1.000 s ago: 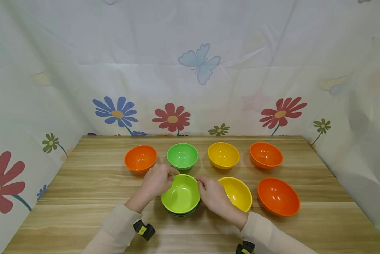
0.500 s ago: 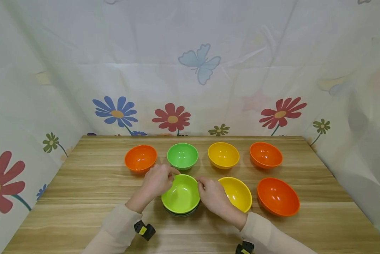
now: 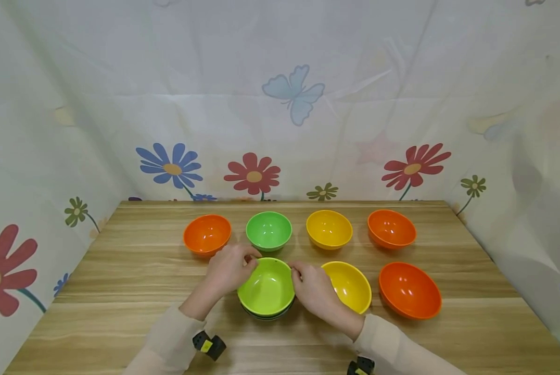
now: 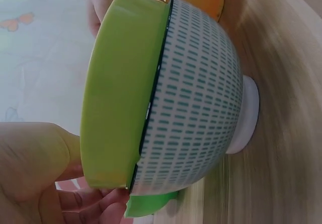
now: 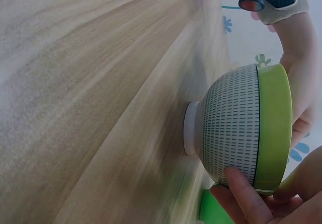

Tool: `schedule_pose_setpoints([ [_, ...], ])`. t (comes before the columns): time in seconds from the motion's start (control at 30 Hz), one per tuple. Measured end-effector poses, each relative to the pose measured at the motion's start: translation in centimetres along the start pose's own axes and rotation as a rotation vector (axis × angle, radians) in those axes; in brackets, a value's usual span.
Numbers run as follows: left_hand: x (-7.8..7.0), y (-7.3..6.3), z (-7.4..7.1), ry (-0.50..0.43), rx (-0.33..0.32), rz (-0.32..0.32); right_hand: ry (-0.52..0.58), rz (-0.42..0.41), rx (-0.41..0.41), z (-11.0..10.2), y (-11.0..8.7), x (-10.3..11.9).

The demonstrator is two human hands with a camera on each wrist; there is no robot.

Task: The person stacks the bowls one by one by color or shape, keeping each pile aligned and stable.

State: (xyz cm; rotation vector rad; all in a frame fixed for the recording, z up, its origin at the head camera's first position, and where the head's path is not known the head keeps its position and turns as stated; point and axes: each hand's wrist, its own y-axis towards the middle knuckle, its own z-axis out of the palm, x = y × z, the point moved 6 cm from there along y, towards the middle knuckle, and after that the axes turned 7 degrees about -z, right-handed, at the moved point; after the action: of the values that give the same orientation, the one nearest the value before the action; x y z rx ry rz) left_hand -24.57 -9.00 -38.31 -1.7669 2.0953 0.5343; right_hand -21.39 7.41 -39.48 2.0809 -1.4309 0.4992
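Note:
A lime-green bowl [image 3: 267, 289] sits nested inside a white bowl with green dashes [image 5: 229, 123], whose foot rests on the wooden table. At the lime bowl's far left rim is my left hand [image 3: 228, 266]; in the left wrist view its thumb lies against the lime wall and its fingers curl in beneath. My right hand [image 3: 316, 289] grips the right side, thumb by the rim and fingers on the patterned wall below. Just right of the stack, a yellow bowl [image 3: 350, 286] is partly covered by the right hand.
Behind the stack stands a row: an orange bowl [image 3: 207, 234], a green bowl [image 3: 269, 230], a yellow-orange bowl [image 3: 329, 229] and another orange bowl [image 3: 392, 229]. A larger red-orange bowl [image 3: 409, 290] is at the right. A flowered curtain [image 3: 214, 114] hangs behind the table [image 3: 121, 312].
My left hand has shifted slightly left, its index finger drawn back a little from the far rim. The right hand and the bowls have stayed put.

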Motion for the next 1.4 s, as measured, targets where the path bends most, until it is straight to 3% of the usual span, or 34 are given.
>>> schedule_pose_setpoints([
  [0.27,1.4,-0.6,-0.8,-0.073,-0.096,-0.009,-0.003,-0.009,-0.003,0.0,0.0,0.1],
  [0.47,2.5,-1.5,-1.2,-0.207,-0.102,-0.042,0.009,0.002,0.005,0.0,0.0,0.0],
  [0.67,3.8,-2.2,-0.5,-0.385,-0.049,-0.158,-0.012,-0.01,-0.005,0.0,0.1,0.0],
  [0.93,5.1,-2.8,0.8,-0.501,0.048,-0.254,-0.017,-0.027,-0.01,0.2,0.1,0.0],
  [1.1,5.4,-3.2,1.5,-0.628,0.131,-0.259,-0.012,-0.029,-0.011,0.3,0.1,0.0],
  [1.27,5.3,-3.4,2.4,-0.795,0.259,-0.237,-0.008,-0.033,-0.007,0.2,0.0,0.1],
  [1.4,5.3,-3.6,3.0,-0.874,0.343,-0.223,-0.015,-0.04,-0.011,0.2,0.0,0.1],
])
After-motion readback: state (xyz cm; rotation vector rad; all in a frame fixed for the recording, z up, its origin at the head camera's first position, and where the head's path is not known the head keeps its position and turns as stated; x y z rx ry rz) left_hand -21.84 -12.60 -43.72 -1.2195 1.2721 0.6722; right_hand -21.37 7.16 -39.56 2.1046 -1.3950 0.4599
